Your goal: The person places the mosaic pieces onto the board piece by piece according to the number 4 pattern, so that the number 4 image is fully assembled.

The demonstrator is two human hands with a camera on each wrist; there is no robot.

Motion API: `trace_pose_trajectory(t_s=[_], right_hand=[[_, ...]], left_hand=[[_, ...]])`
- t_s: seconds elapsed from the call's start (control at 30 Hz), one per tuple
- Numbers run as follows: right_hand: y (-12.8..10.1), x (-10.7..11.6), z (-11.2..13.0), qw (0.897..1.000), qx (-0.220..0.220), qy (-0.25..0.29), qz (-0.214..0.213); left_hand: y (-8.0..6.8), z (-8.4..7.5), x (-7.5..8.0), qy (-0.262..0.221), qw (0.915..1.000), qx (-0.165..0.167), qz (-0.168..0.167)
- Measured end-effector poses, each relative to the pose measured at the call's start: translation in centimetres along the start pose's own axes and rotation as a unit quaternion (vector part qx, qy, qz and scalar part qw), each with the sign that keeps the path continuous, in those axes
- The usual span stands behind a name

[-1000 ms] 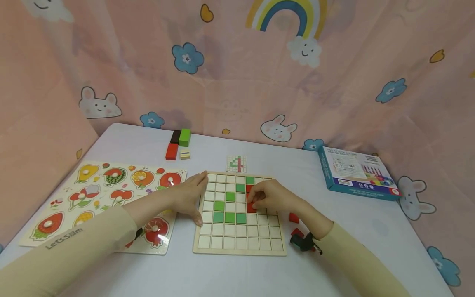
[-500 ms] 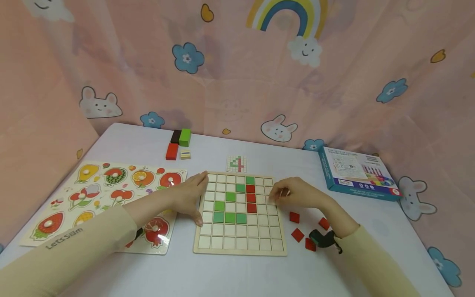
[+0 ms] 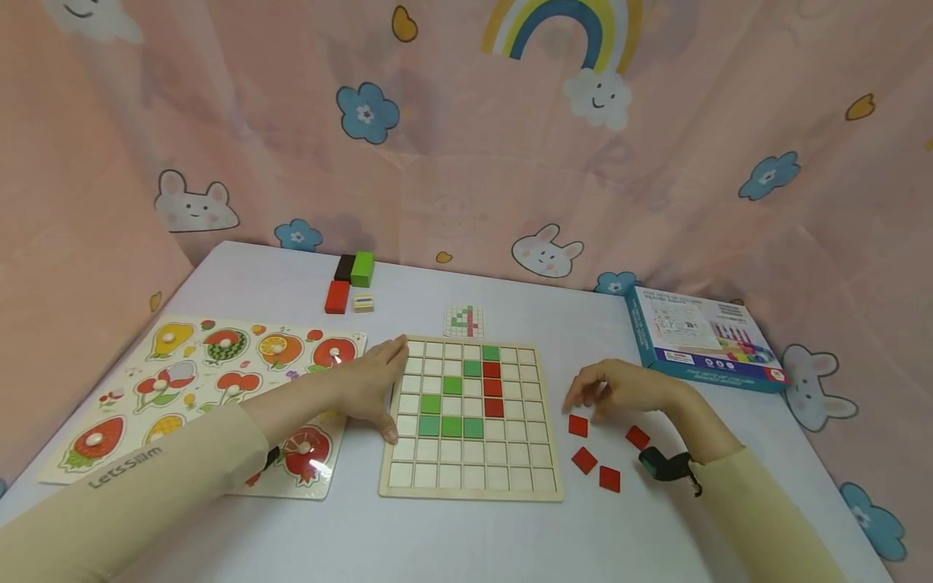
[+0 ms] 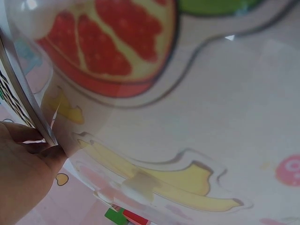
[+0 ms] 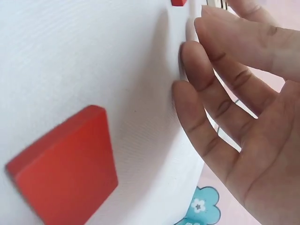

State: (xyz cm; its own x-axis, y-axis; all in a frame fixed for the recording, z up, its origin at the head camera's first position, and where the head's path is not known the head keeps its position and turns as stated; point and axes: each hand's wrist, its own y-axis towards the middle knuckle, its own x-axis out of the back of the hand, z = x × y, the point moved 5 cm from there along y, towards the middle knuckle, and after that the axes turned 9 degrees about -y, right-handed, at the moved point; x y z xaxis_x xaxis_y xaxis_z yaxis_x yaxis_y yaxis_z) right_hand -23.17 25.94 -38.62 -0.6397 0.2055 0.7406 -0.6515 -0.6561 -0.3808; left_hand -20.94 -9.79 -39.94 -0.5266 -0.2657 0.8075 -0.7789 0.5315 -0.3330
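A wooden grid board lies in the middle of the table, with several green tiles and three red tiles set in its cells. My left hand rests flat against the board's left edge, fingers straight. My right hand hovers just right of the board with loosely curled fingers and holds nothing. Below it several loose red tiles lie on the table; one red tile shows close in the right wrist view.
A fruit peg puzzle lies at the left, seen close as the fruit puzzle by the left wrist. A small pattern card sits behind the board. Coloured blocks stand further back. A teal box is at the right.
My right hand has left the red tile in the board's column and drawn back to the right, off the board, to above the loose red tiles. The left hand has stayed put.
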Motion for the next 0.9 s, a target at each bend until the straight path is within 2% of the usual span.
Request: trace_pose_trajectory(t_s=[0.47, 0.9], right_hand=[[0.3, -1.2, 0.0, 0.999, 0.000, -0.036, 0.009], [0.6, -0.2, -0.1, 0.996, -0.048, -0.067, -0.045]], left_hand=[[-0.1, -0.1, 0.1, 0.001, 1.0000, 0.004, 0.001], [-0.1, -0.1, 0.1, 0.001, 1.0000, 0.006, 0.001]])
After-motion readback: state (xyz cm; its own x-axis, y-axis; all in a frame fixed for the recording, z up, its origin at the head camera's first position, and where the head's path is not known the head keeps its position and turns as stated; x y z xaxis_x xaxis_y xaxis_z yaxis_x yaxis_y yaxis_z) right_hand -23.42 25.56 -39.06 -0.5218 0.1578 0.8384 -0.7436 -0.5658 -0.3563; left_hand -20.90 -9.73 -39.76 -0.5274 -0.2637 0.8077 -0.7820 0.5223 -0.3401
